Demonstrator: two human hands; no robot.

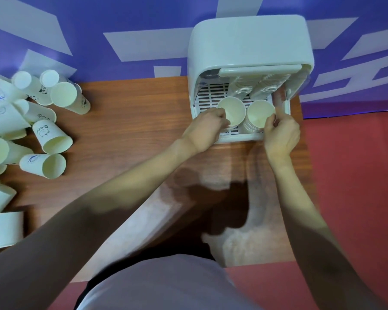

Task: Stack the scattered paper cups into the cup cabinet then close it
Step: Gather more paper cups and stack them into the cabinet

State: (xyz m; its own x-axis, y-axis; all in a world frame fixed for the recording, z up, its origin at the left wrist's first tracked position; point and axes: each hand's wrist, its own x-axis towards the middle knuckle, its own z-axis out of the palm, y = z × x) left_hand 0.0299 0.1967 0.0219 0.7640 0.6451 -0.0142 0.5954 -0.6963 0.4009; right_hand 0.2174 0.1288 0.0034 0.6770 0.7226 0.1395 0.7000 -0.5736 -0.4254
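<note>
The white cup cabinet (249, 41) stands open at the table's far right, its lid (259, 70) raised. Inside, two cup stacks stand at the front of the slatted floor. My left hand (207, 128) grips the left stack (231, 110) by its side. My right hand (280, 133) pinches the rim of the right stack (260, 113). Two more stacks (264, 86) lean at the back of the cabinet. Several loose paper cups (52, 142) with small drawings lie scattered on the table's left side.
The wooden table (126, 121) runs from the cup pile to the cabinet. A blue and white banner wall (121, 30) rises behind it. Red floor (349, 175) lies to the right of the table.
</note>
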